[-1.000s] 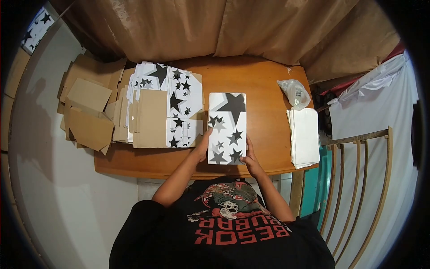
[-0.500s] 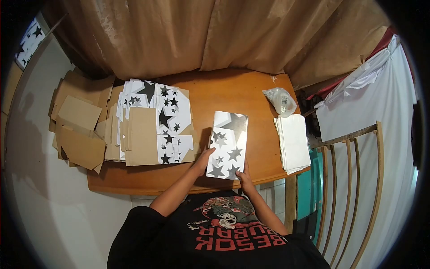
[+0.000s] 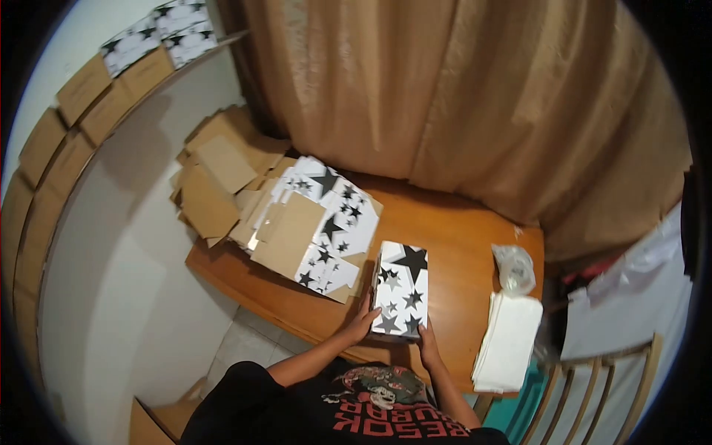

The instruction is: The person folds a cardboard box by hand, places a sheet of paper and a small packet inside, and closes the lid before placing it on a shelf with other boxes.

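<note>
A white box with black and grey stars (image 3: 401,291) is held between both my hands near the table's front edge. My left hand (image 3: 362,320) grips its lower left side, fingers partly hidden behind it. At the lower right corner, my right hand (image 3: 428,343) presses against the box. Flat star-printed cardboard sheets (image 3: 337,237) lie stacked to the left of the box, with a plain brown piece (image 3: 291,236) on top of them.
Brown cardboard pieces (image 3: 211,196) pile up at the table's left end. A clear plastic bag (image 3: 515,270) and white sheets (image 3: 508,341) lie at the right of the wooden table (image 3: 452,245). Boxes (image 3: 126,46) line a shelf at upper left. A wooden rack (image 3: 599,393) stands lower right.
The view has swung to the left and tilted, bringing the shelf of boxes into sight. Both hands still hold the star-printed box, whose printed face now looks brighter.
</note>
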